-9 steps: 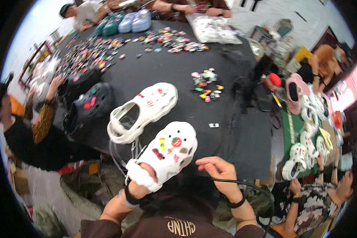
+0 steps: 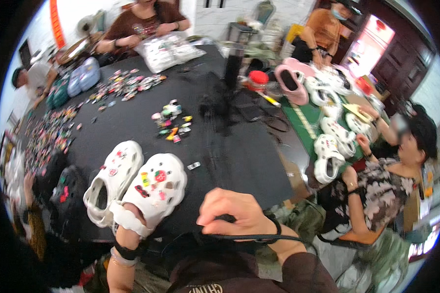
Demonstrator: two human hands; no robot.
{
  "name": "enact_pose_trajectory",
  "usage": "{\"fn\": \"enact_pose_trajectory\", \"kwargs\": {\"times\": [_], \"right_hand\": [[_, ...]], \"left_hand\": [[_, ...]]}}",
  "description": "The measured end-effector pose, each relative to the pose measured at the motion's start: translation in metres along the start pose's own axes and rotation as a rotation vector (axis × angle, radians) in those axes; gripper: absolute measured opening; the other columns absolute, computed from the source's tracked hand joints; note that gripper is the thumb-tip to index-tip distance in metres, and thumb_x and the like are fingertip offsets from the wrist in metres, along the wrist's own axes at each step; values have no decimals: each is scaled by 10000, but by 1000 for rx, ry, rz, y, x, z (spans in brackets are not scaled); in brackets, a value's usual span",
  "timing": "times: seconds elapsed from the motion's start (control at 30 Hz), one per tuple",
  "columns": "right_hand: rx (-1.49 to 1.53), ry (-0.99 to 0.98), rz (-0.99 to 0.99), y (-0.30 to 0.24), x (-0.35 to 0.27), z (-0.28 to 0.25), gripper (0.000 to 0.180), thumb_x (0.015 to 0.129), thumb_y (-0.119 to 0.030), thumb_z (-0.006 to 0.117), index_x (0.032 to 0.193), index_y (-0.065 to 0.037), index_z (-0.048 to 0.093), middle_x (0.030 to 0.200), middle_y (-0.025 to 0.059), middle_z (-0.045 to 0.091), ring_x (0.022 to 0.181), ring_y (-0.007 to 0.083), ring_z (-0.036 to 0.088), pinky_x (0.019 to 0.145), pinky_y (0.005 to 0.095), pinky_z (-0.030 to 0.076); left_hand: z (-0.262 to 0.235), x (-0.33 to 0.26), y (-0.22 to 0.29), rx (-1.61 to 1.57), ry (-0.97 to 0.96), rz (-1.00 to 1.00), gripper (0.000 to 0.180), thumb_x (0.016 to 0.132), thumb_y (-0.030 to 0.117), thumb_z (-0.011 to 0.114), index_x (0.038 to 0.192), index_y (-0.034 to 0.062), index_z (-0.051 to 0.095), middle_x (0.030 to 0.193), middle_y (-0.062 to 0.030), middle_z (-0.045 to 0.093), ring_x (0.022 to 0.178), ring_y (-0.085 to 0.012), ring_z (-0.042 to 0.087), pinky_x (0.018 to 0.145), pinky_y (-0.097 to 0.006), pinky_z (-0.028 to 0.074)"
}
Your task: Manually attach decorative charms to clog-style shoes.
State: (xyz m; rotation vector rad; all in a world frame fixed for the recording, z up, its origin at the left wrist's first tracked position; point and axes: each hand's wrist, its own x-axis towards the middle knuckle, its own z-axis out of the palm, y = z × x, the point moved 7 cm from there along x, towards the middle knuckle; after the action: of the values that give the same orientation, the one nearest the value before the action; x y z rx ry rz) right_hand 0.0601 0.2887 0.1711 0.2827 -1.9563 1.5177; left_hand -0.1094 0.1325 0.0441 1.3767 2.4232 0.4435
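My left hand (image 2: 135, 210) is pushed into a white clog (image 2: 170, 189), whose heel strap (image 2: 128, 219) crosses over the back of the hand. Its fingers are hidden inside. Small charms dot the clog's upper: a red strawberry-like one (image 2: 161, 176), a yellow cup-like one (image 2: 144, 178) and others, among bare holes. A second white clog (image 2: 127, 157), also with charms, lies against its left side. My right hand (image 2: 237, 213) is held apart from the clogs near the table's front edge, fingers curled toward the thumb. Whether something small sits between the fingertips is blurred.
Loose charms (image 2: 172, 122) lie in a small pile ahead, with larger heaps farther left. A small white piece (image 2: 193, 166) is nearby. A black cord (image 2: 249, 237) runs by my right wrist. Several white clogs cover a green mat (image 2: 298, 128) at right, where a person (image 2: 371, 185) works.
The view has swung right, so the table appears farther left. The two white clogs are closer together. My right hand has gone from outstretched fingers to curled ones.
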Motion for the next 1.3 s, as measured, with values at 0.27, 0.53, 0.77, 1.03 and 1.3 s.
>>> {"fn": "enact_pose_trajectory", "kwargs": {"times": [0.27, 0.53, 0.77, 1.03, 1.3], "right_hand": [[355, 164, -586, -58, 3, -40, 404, 900, -370, 501, 605, -93, 506, 620, 19, 512, 493, 177, 443, 825, 487, 393], [768, 99, -770, -100, -6, -6, 662, 955, -498, 318, 426, -104, 367, 409, 12, 295, 313, 156, 342, 882, 600, 431], [949, -21, -657, -96, 5, -12, 651, 952, -507, 317, 436, -111, 338, 418, 3, 270, 324, 157, 350, 844, 597, 455], [962, 115, -701, -96, -6, 0, 639, 950, -501, 337, 444, -110, 341, 429, 7, 274, 333, 169, 360, 840, 582, 460], [970, 114, -673, -94, -8, -11, 624, 945, -478, 383, 444, -108, 360, 427, 8, 276, 333, 165, 358, 815, 569, 478]], "left_hand": [[38, 33, -35, -1853, -11, -289, 426, 929, 209, 485, 1273, -36, 426, 1217, -161, 539, 1076, -246, 557, 937, -384, 428], [39, -1, -30, -1631, 144, -352, 479, 928, 257, 482, 1289, -50, 408, 1255, -184, 502, 1116, -308, 518, 969, -426, 386], [0, -71, -38, -1398, 434, -442, 528, 928, 300, 479, 1303, -61, 393, 1288, -205, 470, 1151, -362, 485, 998, -463, 348], [-30, -109, -23, -1153, 648, -388, 558, 930, 320, 466, 1312, -79, 383, 1307, -227, 452, 1171, -411, 468, 1001, -483, 344], [-9, -93, -35, -1165, 566, -373, 592, 922, 352, 468, 1312, -84, 378, 1308, -241, 443, 1153, -409, 483, 988, -476, 360]]}}
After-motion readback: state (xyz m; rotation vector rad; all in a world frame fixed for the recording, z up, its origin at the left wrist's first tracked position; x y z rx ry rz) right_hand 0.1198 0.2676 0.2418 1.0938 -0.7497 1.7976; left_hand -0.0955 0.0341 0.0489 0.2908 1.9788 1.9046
